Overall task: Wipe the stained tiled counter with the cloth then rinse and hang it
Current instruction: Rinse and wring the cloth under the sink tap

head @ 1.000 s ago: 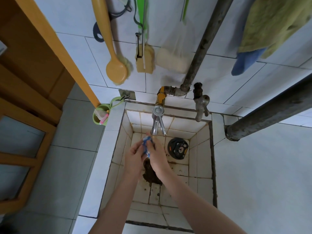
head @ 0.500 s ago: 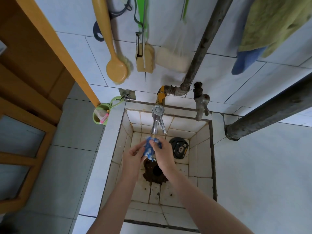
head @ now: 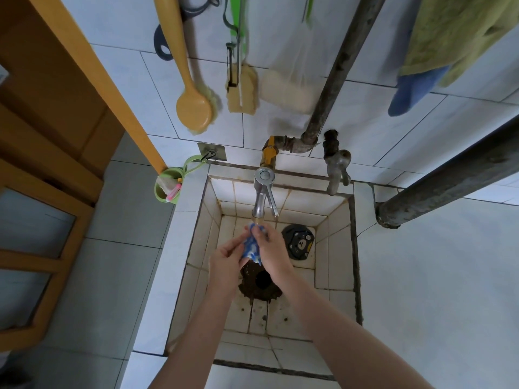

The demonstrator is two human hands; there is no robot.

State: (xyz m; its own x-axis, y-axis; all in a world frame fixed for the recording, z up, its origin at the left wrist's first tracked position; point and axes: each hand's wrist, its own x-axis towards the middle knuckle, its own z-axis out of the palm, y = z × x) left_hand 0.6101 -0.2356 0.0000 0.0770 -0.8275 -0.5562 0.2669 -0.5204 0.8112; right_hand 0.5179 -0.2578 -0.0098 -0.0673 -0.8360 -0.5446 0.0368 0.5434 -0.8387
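Head view: left hand [head: 226, 259] and right hand [head: 273, 252] both pinch the bunched blue-white cloth [head: 250, 247] between them, just under the tap [head: 261, 197] at 12 o'clock. Judged: rinse step. Turn and squeeze cloth inside the stream; wring over the drain [head: 262, 282] at 6 o'clock.

cloth [head: 250, 247]: mostly hidden between left hand [head: 224, 265] and right hand [head: 273, 255]
green towel [head: 455, 32]: cut off, 1 o'clock edge

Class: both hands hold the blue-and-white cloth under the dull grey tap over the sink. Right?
Wrong tap. The head view shows the left hand and right hand holding the cloth under the shiny chrome tap over the sink.
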